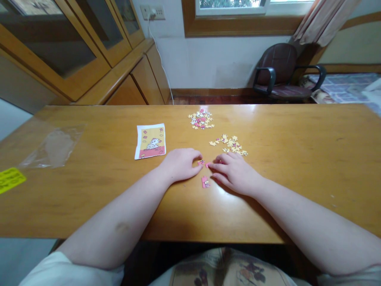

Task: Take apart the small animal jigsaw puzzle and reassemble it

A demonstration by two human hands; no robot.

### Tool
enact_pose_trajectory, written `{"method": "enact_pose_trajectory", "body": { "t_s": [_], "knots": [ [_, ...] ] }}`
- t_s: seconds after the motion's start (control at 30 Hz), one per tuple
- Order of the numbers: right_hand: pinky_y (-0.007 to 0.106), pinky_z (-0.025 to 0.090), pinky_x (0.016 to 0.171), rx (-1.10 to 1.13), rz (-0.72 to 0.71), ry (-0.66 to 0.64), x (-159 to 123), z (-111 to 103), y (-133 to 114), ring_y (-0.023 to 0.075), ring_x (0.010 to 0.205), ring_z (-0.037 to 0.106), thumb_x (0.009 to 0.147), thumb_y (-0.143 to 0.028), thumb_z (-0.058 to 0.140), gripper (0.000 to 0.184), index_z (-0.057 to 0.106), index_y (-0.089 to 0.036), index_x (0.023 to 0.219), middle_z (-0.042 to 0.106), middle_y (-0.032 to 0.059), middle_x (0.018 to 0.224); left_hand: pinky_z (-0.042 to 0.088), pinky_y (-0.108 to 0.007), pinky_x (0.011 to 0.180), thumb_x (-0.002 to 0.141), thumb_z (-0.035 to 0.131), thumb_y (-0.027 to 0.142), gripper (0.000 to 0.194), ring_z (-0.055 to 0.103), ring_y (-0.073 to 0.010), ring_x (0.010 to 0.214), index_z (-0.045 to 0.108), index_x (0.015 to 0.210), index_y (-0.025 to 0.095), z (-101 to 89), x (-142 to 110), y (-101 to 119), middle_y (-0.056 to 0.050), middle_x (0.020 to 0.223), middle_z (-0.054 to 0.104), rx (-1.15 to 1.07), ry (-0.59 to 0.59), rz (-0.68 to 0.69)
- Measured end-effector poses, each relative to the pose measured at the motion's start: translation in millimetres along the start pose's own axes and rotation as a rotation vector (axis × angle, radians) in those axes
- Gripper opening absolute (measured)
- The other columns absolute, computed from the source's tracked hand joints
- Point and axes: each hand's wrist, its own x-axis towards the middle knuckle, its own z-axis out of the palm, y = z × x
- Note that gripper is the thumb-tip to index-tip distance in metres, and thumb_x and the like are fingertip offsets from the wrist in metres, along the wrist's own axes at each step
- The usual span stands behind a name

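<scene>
My left hand (185, 163) rests on the wooden table, its thumb and index finger curled round a pink jigsaw puzzle piece (201, 162) with some printing on it. Facing it, my right hand (233, 172) has its fingertips on a small pink puzzle piece (207, 165), just to the right of the first. Between these two pieces a narrow gap seems to show. Closer to me lies a pair of joined pink pieces (205, 182), apart from both hands. Beyond my right hand, loose yellow puzzle pieces (233, 145) are scattered.
Farther back sits a heap of mixed pink, white and yellow pieces (201, 119). A picture card (151, 141) lies left of my hands. A clear plastic bag (55, 147) and a yellow label (11, 180) are at far left. An armchair (279, 71) stands behind the table (312, 159).
</scene>
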Motion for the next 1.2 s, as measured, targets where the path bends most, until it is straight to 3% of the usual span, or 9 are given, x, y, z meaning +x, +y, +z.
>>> {"method": "enact_pose_trajectory", "body": {
  "t_s": [0.13, 0.27, 0.33, 0.57, 0.87, 1.2],
  "knots": [
    [0.037, 0.04, 0.083, 0.006, 0.026, 0.073, -2, -2, 0, 0.0216, 0.088, 0.054, 0.096, -0.039, 0.049, 0.033, 0.073, -0.019, 0.105, 0.065, 0.0109, 0.096, 0.048, -0.032, 0.071, 0.086, 0.05, 0.045, 0.033, 0.067, -0.0233, 0.092, 0.07, 0.105, 0.027, -2.5, -3, 4, -0.003, 0.102, 0.073, 0.076, -0.015, -0.013],
    [0.032, 0.04, 0.078, 0.126, -0.284, 0.004, -5, -3, -8, 0.0175, 0.08, 0.057, 0.096, -0.036, 0.048, 0.03, 0.074, -0.02, 0.099, 0.068, 0.0071, 0.085, 0.048, -0.032, 0.069, 0.088, 0.047, 0.042, 0.031, 0.067, -0.0227, 0.089, 0.073, 0.099, 0.028, -3.9, -3, 8, -0.003, 0.099, 0.074, 0.119, -0.031, -0.033],
    [0.031, 0.04, 0.075, 0.154, -0.363, -0.018, -5, -2, -11, 0.0163, 0.075, 0.057, 0.097, -0.036, 0.048, 0.03, 0.073, -0.019, 0.098, 0.069, 0.006, 0.081, 0.048, -0.031, 0.069, 0.088, 0.048, 0.041, 0.031, 0.068, -0.0224, 0.088, 0.074, 0.096, 0.027, -4.1, -3, 9, -0.003, 0.097, 0.074, 0.119, -0.036, -0.052],
    [0.031, 0.04, 0.074, 0.133, -0.336, -0.051, -5, 1, -9, 0.0169, 0.074, 0.06, 0.096, -0.039, 0.048, 0.032, 0.072, -0.019, 0.097, 0.071, 0.0057, 0.079, 0.046, -0.03, 0.068, 0.085, 0.051, 0.04, 0.028, 0.067, -0.0214, 0.084, 0.074, 0.092, 0.026, 0.9, 0, 5, -0.003, 0.093, 0.075, 0.041, -0.025, -0.059],
    [0.032, 0.042, 0.077, 0.127, -0.287, -0.089, -5, 1, -9, 0.0179, 0.078, 0.062, 0.096, -0.041, 0.049, 0.033, 0.073, -0.019, 0.096, 0.073, 0.0066, 0.082, 0.043, -0.026, 0.064, 0.082, 0.057, 0.037, 0.025, 0.064, -0.0163, 0.075, 0.075, 0.094, 0.025, -3.5, -1, 2, -0.001, 0.084, 0.074, -0.1, -0.131, 0.177],
    [0.032, 0.043, 0.076, 0.118, -0.29, -0.091, -5, 2, -10, 0.0182, 0.078, 0.063, 0.096, -0.041, 0.048, 0.033, 0.072, -0.018, 0.1, 0.074, 0.0072, 0.085, 0.04, -0.025, 0.062, 0.081, 0.056, 0.034, 0.024, 0.062, -0.0151, 0.072, 0.074, 0.093, 0.024, -7.1, -2, 3, -0.001, 0.081, 0.072, -0.121, -0.162, 0.239]
  ]
}}
